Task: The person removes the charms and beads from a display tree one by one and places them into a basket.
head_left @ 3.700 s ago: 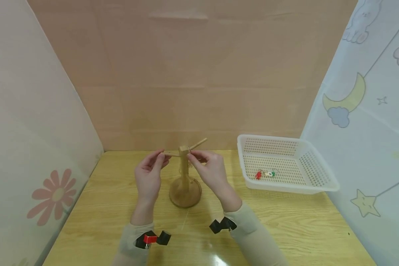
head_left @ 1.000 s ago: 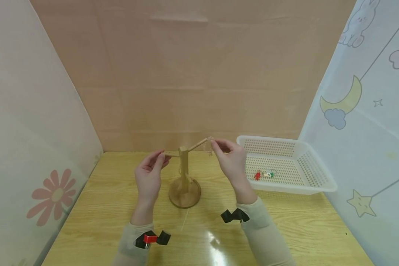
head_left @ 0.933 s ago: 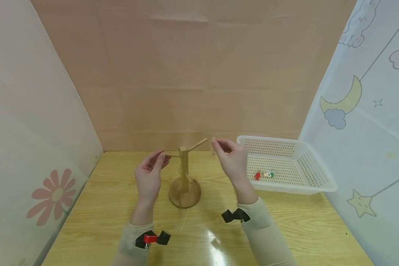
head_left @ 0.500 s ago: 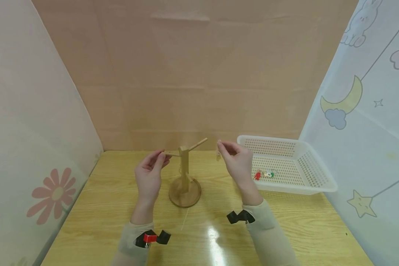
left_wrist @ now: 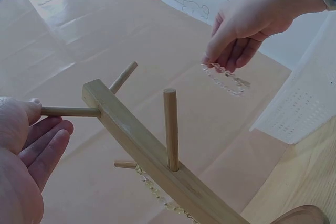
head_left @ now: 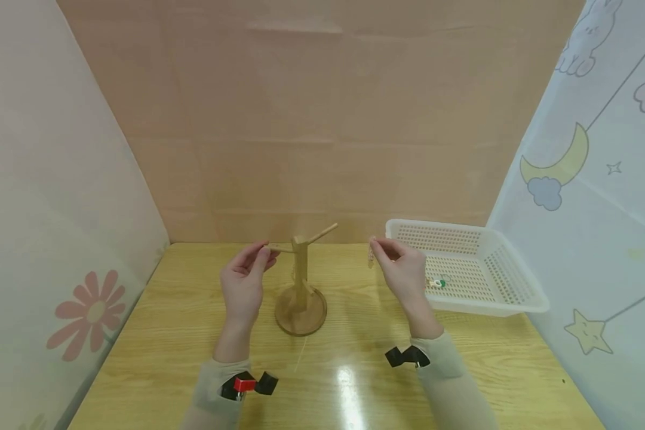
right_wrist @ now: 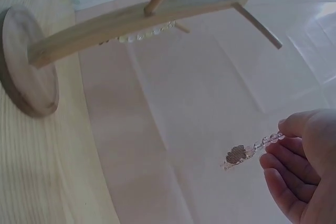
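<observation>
A wooden peg stand (head_left: 301, 269) with a round base stands upright on the table. My left hand (head_left: 242, 286) pinches the end of its upper left peg (left_wrist: 71, 112) between thumb and fingers. To the right of the stand, my right hand (head_left: 405, 272) holds a clear beaded bracelet (head_left: 371, 255) by thumb and fingertips. The bracelet dangles in the air, apart from the pegs; a metal charm (right_wrist: 236, 154) shows on it. The upper right peg (head_left: 322, 232) is bare. Another bracelet (left_wrist: 157, 195), with yellowish beads, hangs from a lower peg (left_wrist: 125, 164).
A white plastic basket (head_left: 478, 305) sits at the right, just beyond my right hand. Inside lies a small green and white keychain (head_left: 439, 283). A brown sheet (head_left: 247, 149) rises behind the table, with patterned sheets at both sides.
My right hand has drawn the clear bracelet off the upper right peg and carried it right, toward the basket. The red trinket in the basket is now hidden behind it. My left hand stays put.
</observation>
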A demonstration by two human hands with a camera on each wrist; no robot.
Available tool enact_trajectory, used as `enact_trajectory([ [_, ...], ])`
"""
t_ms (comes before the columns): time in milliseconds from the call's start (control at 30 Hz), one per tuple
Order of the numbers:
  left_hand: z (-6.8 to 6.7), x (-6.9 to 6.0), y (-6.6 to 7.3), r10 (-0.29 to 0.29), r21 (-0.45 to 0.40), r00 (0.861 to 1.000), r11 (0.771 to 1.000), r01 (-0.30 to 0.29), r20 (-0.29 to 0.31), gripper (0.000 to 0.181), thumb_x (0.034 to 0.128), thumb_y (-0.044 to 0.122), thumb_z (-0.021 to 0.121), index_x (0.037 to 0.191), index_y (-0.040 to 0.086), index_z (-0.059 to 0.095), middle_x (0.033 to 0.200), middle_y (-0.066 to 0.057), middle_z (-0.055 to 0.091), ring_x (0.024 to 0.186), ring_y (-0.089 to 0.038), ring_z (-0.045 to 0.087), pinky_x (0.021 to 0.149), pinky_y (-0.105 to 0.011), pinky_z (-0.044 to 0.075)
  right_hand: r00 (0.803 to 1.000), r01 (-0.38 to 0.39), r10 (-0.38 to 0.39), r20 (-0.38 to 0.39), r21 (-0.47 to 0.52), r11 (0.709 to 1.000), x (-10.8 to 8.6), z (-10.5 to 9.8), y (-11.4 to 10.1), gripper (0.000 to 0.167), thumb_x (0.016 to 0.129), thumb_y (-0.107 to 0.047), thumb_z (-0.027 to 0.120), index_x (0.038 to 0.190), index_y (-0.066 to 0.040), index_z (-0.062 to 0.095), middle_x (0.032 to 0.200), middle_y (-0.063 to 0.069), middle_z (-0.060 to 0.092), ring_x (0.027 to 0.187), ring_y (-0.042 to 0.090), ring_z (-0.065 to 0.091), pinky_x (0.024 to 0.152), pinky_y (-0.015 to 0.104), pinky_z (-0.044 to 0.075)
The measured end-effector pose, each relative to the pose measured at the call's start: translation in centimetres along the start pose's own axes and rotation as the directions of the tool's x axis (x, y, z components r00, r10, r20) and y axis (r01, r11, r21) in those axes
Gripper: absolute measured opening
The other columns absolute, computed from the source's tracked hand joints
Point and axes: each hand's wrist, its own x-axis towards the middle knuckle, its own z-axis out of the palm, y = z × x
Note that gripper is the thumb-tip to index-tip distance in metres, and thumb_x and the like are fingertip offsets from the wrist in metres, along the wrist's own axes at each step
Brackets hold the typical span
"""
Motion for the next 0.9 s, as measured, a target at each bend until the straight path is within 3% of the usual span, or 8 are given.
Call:
enact_trajectory([
  [233, 0.0, 0.1, -0.1, 0.013, 0.009, 1.0, 1.0, -0.013, 0.0, 0.023, 0.1041, 0.005, 0.071, 0.12, -0.012, 0.073, 0.101, -0.006, 0.079, 0.096, -0.018, 0.079, 0.088, -0.034, 0.066, 1.0, -0.023, 0.023, 0.016, -0.04, 0.999, -0.4, -1.7, 1.6, 0.017, 0.099, -0.019, 0.081, 0.103, -0.002, 0.084, 0.094, 0.01, 0.081, 0.077, 0.027, 0.077, 0.068, 0.004, 0.053],
  [567, 0.4, 0.0, -0.2, 0.021, -0.006, 1.0, 1.0, -0.021, -0.002, 0.022, 0.1036, 0.002, 0.071, 0.119, -0.013, 0.072, 0.099, -0.004, 0.078, 0.095, -0.017, 0.079, 0.087, -0.033, 0.066, 0.989, -0.142, 0.144, 0.017, -0.068, 0.988, -1.0, -4.8, 3.9, 0.022, 0.102, -0.024, 0.079, 0.109, -0.005, 0.084, 0.098, 0.013, 0.081, 0.077, -0.001, 0.068, 0.066, 0.007, 0.053],
  [900, 0.9, -0.1, -0.3, 0.001, 0.0, 1.0, 1.0, -0.001, 0.0, 0.023, 0.1041, 0.003, 0.07, 0.119, -0.014, 0.071, 0.1, -0.005, 0.078, 0.095, -0.017, 0.079, 0.088, -0.034, 0.066, 0.961, -0.254, 0.268, 0.073, -0.161, 0.954, -1.6, -8.3, 6.4, 0.032, 0.104, -0.035, 0.075, 0.113, -0.006, 0.083, 0.1, 0.012, 0.081, 0.079, -0.006, 0.067, 0.069, 0.009, 0.053],
])
